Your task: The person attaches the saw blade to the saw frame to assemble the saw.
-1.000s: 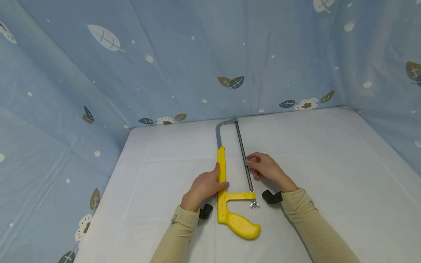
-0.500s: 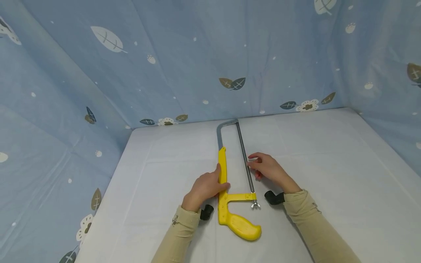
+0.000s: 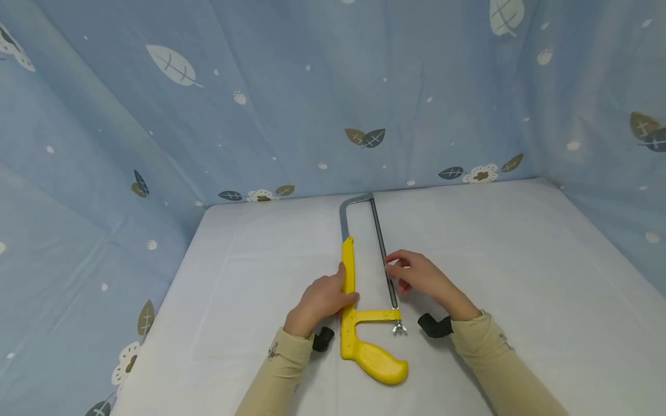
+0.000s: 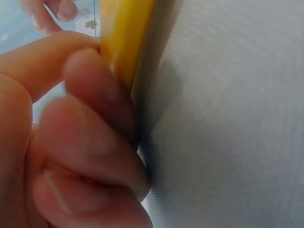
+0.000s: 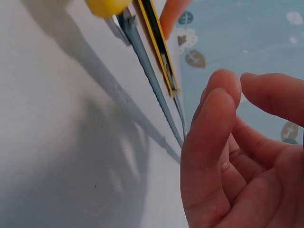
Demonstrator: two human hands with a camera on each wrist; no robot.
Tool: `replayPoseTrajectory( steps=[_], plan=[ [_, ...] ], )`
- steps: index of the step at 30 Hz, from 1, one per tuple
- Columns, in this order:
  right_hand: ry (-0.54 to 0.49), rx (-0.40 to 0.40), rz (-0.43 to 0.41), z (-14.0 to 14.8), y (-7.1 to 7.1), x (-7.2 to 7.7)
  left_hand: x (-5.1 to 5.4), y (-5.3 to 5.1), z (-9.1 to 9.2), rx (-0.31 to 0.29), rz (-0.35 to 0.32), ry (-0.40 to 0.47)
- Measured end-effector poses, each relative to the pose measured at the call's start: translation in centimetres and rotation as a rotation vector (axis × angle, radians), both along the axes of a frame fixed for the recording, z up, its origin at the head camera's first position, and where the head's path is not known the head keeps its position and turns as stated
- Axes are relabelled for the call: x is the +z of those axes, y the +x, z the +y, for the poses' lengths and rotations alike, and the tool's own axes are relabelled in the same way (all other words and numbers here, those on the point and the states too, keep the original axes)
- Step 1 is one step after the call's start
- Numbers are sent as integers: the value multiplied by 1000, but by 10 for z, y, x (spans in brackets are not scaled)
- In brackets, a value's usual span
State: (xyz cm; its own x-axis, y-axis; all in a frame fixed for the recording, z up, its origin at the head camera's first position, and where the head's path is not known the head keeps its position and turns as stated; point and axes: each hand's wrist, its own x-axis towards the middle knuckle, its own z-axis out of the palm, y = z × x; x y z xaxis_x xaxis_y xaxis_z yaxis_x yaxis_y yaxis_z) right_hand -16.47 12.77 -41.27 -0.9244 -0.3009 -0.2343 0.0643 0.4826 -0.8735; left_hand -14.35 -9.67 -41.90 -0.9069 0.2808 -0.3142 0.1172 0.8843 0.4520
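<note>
A hacksaw with a yellow handle [image 3: 380, 363] and a grey front frame lies flat on the white cloth, its dark blade [image 3: 378, 228] on the right side. My left hand [image 3: 324, 297] grips the yellow part of the frame, thumb across it. In the left wrist view the fingers [image 4: 90, 137] curl beside the yellow frame [image 4: 126, 38]. My right hand [image 3: 424, 276] hovers at the blade, fingers loosely bent; whether the tips touch it I cannot tell. In the right wrist view, the toothed blade [image 5: 154, 85] runs behind the fingers [image 5: 209, 128], and nothing shows between them and the thumb.
The white-covered table [image 3: 250, 277] extends to both sides of the saw. A blue leaf-patterned curtain [image 3: 291, 104] hangs behind it and on both sides. A silver wing nut [image 3: 399, 328] sits at the blade's near end. Black pieces [image 3: 434, 326] show beside both wrists.
My right fingertips have shifted slightly left, closer over the blade. My left hand keeps its grip. The whole head view has moved a little.
</note>
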Motion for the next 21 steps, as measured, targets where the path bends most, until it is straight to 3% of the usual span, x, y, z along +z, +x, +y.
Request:
replayPoseTrajectory(
  steps=[17, 21],
  plan=[
    [-5, 92, -1, 10, 36, 10, 0, 3, 1, 11, -18, 62],
    [15, 148, 7, 13, 42, 8, 1, 4, 1, 9, -17, 62]
  ],
)
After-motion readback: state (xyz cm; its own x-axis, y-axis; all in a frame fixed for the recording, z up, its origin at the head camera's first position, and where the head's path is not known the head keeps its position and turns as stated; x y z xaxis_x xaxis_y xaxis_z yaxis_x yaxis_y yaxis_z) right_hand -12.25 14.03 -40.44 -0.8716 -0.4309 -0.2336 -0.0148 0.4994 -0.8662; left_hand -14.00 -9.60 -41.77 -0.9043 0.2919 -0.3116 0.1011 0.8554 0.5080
